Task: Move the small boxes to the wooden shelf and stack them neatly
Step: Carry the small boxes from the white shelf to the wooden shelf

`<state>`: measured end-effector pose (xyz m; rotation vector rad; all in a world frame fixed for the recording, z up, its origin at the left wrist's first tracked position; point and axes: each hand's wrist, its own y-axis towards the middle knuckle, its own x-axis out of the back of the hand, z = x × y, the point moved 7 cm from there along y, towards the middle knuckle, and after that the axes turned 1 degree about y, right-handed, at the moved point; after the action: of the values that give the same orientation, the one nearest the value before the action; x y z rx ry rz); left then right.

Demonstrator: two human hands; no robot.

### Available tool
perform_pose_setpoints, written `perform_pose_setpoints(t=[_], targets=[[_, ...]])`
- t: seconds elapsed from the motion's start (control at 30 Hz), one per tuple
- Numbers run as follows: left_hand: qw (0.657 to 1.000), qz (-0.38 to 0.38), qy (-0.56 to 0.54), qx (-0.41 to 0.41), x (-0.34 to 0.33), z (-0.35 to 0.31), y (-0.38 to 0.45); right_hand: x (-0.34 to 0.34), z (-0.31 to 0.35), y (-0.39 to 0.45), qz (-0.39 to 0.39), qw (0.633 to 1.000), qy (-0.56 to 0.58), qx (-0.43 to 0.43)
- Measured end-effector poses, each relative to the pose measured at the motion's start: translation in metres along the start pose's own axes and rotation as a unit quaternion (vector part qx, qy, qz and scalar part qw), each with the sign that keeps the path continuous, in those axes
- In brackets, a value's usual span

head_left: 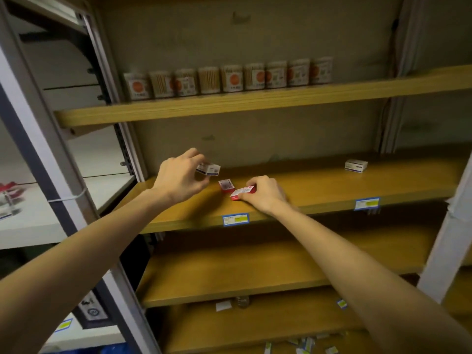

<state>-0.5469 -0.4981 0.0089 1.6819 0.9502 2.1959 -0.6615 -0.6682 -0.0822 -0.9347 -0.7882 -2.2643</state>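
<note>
Both arms reach out over the wooden shelf, the middle board of the rack. The left hand is raised a little above the board, its fingers and thumb curled round a white box with dark blue print, which it holds clear of the wood. The right hand is lower, down on the board, and pinches a red and white box at its near end; that box is tilted, one corner on the shelf. Between the two hands, just beside the tilted box and apart from the white one, a second red box lies flat on the wood.

Far off to the right of the right hand, near the back of the same shelf, another white box lies alone. On the front edge of the board, below the right wrist, a blue price label is fixed, and a second label sits further right.

Above both hands, the upper shelf carries a row of clear tubs with orange-marked labels. Below the arms run two more wooden boards, with small scattered packets on the lowest one. To the left of the left arm stands a grey metal upright.
</note>
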Motion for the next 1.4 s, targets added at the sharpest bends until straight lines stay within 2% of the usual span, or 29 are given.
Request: perform_pose_setpoints(t=[0.27, 0.47, 0.63, 0.77, 0.9, 1.1, 1.4], targets=[[1.0, 0.005, -0.015, 0.005, -0.043, 0.028, 0.021, -0.027, -0.01, 0.044, 0.06, 0.998, -0.001, 0.017], [0.996, 0.001, -0.089, 0.003, -0.074, 0.034, 0.05, -0.028, -0.015, 0.076, 0.04, 0.999, -0.02, 0.02], [0.979, 0.017, -0.205, 0.01, -0.105, 0.021, 0.076, 0.009, -0.056, 0.078, 0.026, 1.0, 0.017, -0.001], [0.969, 0.053, -0.241, -0.023, -0.126, -0.025, 0.093, 0.064, -0.108, 0.067, -0.064, 0.997, 0.018, -0.033], [0.959, 0.063, -0.265, -0.07, -0.131, -0.096, 0.109, 0.112, -0.16, 0.051, -0.108, 0.99, -0.078, -0.05], [0.951, 0.078, -0.275, -0.115, -0.139, -0.209, 0.141, 0.179, -0.234, 0.025, -0.122, 0.979, -0.144, -0.072], [0.943, 0.079, -0.308, -0.101, -0.168, -0.331, 0.178, 0.239, -0.325, 0.001, -0.096, 0.989, -0.046, -0.102]])
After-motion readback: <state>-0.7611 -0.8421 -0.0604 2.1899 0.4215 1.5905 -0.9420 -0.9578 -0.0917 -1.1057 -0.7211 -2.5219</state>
